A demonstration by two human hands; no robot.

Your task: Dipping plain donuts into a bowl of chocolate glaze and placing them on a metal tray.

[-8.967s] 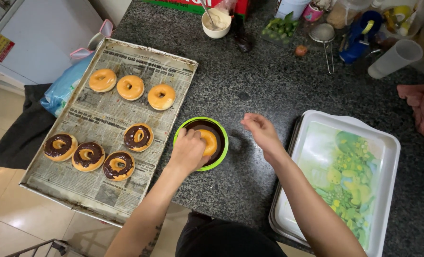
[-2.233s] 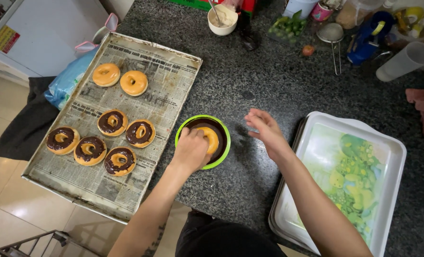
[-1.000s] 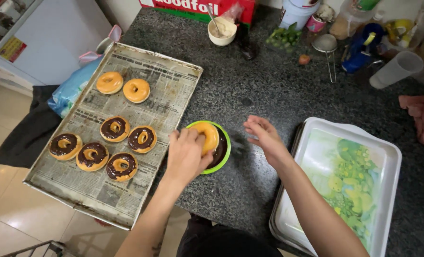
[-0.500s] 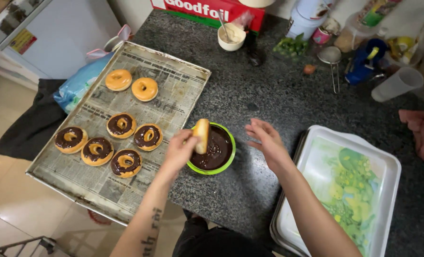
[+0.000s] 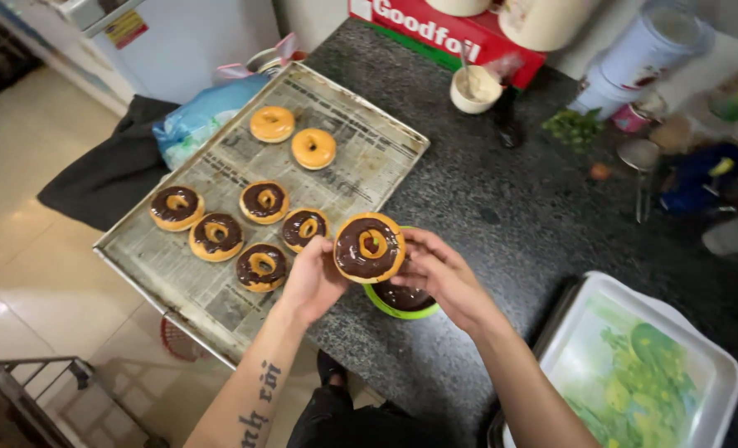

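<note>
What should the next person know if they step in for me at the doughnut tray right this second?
Left hand: holds the freshly dipped round chocolate-topped doughnut by its rim, glazed side up.
Right hand: steadies the same doughnut from the other side.
Both are over the small green bowl of chocolate glaze on the dark speckled counter.
Done: five glazed doughnuts lie on the paper-lined metal tray.
Left: two plain golden doughnuts at the tray's far end are undipped; the held one is not yet set down.
The white tray with a green pattern lies to the right, unused.

Doughnut point(image 5: 369, 247) lifted from bowl point(image 5: 402, 300), glaze up.
</note>
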